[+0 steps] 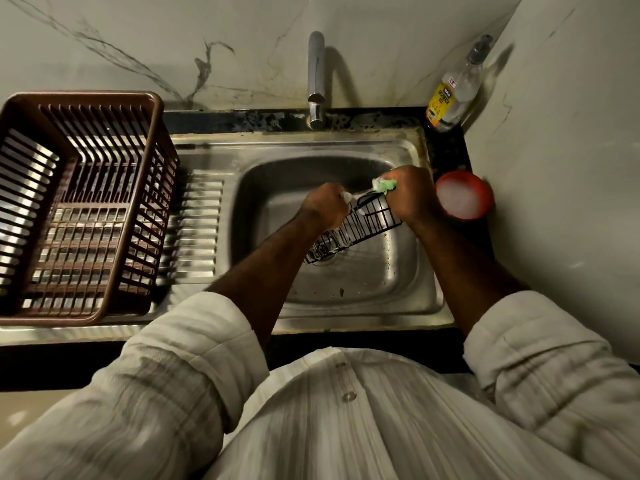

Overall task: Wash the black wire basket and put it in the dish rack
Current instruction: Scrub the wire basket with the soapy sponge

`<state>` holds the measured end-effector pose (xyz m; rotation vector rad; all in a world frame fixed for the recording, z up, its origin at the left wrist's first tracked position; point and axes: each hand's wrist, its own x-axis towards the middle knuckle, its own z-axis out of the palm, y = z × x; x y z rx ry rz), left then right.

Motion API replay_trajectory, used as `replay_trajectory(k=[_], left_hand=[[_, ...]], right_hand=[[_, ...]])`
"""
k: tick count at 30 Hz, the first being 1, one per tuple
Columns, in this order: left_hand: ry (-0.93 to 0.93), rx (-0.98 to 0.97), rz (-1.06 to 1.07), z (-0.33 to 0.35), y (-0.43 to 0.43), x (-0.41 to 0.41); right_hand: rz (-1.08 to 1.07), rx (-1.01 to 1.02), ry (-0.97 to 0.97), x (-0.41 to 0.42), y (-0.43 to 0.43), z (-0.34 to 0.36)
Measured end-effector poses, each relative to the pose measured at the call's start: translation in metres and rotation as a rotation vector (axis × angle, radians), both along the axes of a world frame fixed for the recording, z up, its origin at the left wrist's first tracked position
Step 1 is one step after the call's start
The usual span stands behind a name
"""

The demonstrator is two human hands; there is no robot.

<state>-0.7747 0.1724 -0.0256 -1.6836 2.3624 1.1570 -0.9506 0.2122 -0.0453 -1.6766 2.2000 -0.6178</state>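
Head view. Step in hand: scrubbing.

- Left hand (323, 206) grips basket (362, 227) at its upper rim.
- Right hand (412, 197) clutches green sponge (384, 184) against the far end.
- Basket tilted over sink (388, 292), low end near drain; foam flecks on wires.
- Next, probably: rinse under tap (316, 64) (no stream visible), then carry left to rack (86, 95) on the drainboard.
- Steel sink in black counter, marbled walls.
- Soap bottle (453, 91) and sudsy red bowl (460, 173) at right.
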Motion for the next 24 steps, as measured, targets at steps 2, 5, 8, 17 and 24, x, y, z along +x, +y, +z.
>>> replay_trajectory(k=[2,5,8,17,24], left_hand=[[-0.006,-0.005,-0.004,0.001,0.0,0.0],[-0.02,-0.015,0.007,0.003,0.0,0.001],[-0.019,-0.013,0.038,0.006,-0.001,0.002],[0.022,0.003,0.02,0.01,0.003,0.01],[0.032,-0.018,0.0,0.011,0.005,0.008]], right_hand=[[-0.012,0.018,0.047,-0.003,-0.002,0.003],[0.092,-0.007,0.029,0.005,-0.002,0.009],[0.3,-0.037,-0.041,0.023,-0.004,0.016],[0.137,0.067,0.011,0.003,-0.004,0.014],[-0.06,0.103,0.053,-0.01,0.004,0.001]])
